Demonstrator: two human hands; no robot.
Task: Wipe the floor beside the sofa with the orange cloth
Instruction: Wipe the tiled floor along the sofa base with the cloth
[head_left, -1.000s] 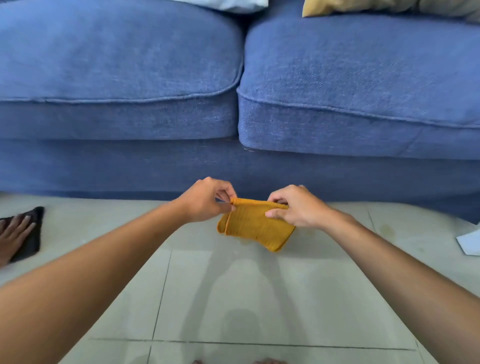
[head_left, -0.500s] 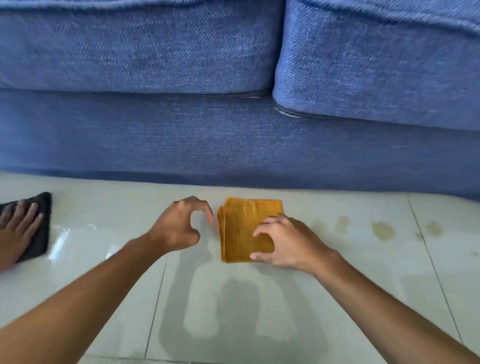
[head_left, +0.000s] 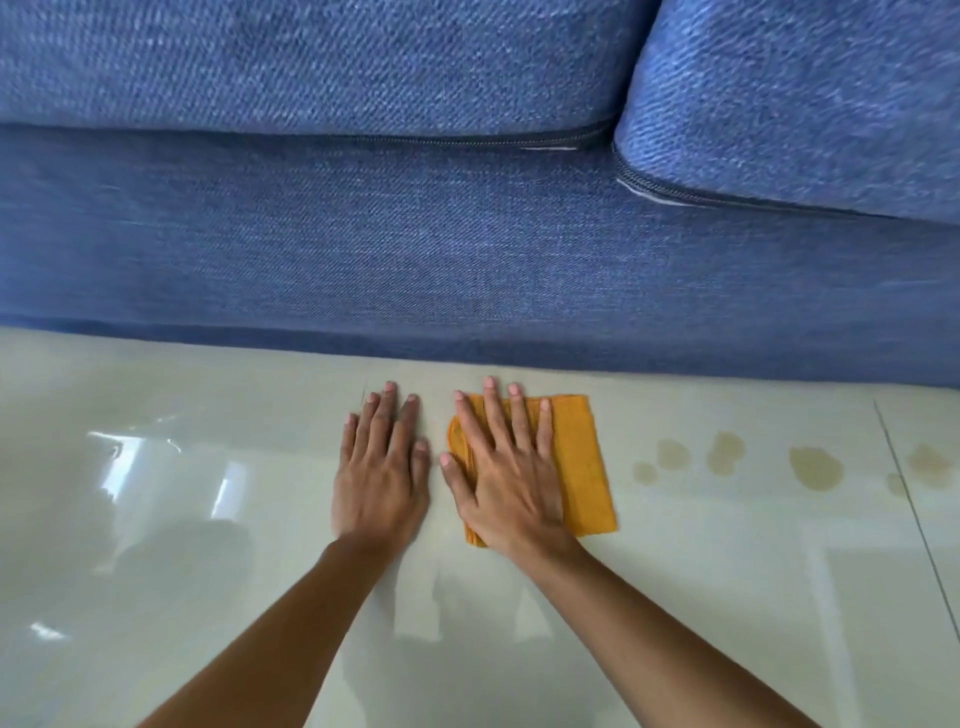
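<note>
Now I press my right hand (head_left: 506, 478), fingers spread, flat on the folded orange cloth (head_left: 584, 467) for even pressure toward the stains (head_left: 815, 467), while my left hand (head_left: 382, 467) lies spread on the bare floor (head_left: 208, 519) as a brace.

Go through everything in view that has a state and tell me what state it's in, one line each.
orange cloth: folded, flat on the floor, under the right hand
right hand: open, palm down on the cloth
left hand: open, flat on bare tile, off the cloth
floor: glossy, brownish stains right of the cloth
sofa cushions: zips closed
</note>
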